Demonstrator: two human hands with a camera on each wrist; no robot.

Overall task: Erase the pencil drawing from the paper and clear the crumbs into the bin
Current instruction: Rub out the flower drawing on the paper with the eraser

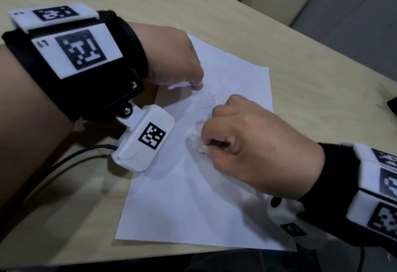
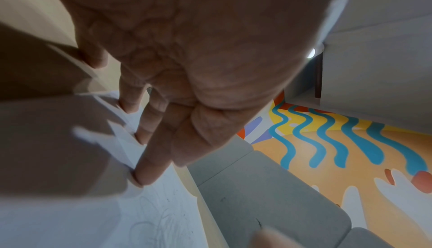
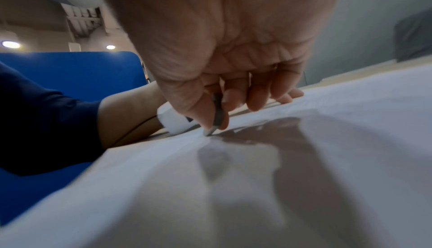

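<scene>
A white sheet of paper (image 1: 193, 196) lies on the beige table, with faint pencil lines (image 1: 212, 97) near its far part. My left hand (image 1: 196, 86) presses its fingertips (image 2: 140, 176) down on the sheet's left side, beside the lines (image 2: 161, 220). My right hand (image 1: 211, 140) pinches a small eraser (image 1: 200, 149) between thumb and forefinger. The eraser's tip (image 3: 208, 132) touches the paper (image 3: 233, 196) below the drawing. A few dark specks (image 1: 222, 86) lie on the sheet near the lines.
The table (image 1: 300, 67) runs far left and right of the sheet; its near edge passes just below the paper. A black cable (image 1: 64, 160) trails from my left wrist camera. A dark object (image 1: 393, 104) sits at the right edge. Grey seating (image 2: 268, 205) stands beyond the table.
</scene>
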